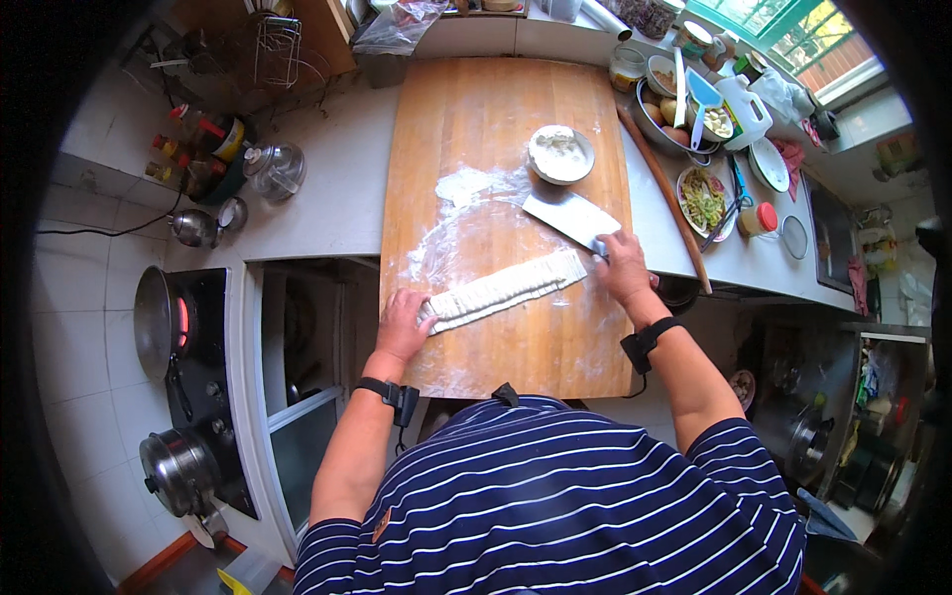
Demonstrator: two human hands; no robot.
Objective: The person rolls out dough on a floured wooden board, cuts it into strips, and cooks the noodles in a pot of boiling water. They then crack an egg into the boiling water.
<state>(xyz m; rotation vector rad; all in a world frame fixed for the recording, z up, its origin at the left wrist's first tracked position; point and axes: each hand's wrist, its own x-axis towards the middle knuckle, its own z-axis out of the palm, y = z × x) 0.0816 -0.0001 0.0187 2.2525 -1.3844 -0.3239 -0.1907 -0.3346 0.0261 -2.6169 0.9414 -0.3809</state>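
Folded, floured dough strips (pixel 498 288) lie in a long slanted stack near the front of a wooden board (pixel 506 364). At the stack's left end rests my left hand (pixel 405 323), its fingers and thumb touching the dough. My right hand (pixel 625 269) is at the board's right edge, closed around the handle end of a cleaver (pixel 569 217). The broad metal blade lies over the board, pointing up and left, apart from the dough. Just above the blade stands a bowl of flour (pixel 561 155). Loose flour (pixel 468 186) is scattered left of the bowl.
A wooden rolling pin (pixel 662 193) lies along the board's right side. Beyond it are a plate of chopped vegetables (pixel 703 202), a lidded jar (pixel 757 220) and a metal bowl (pixel 654 137). At left, a pan (pixel 155 323) sits by a glowing burner; a glass kettle (pixel 274 171) stands on the counter.
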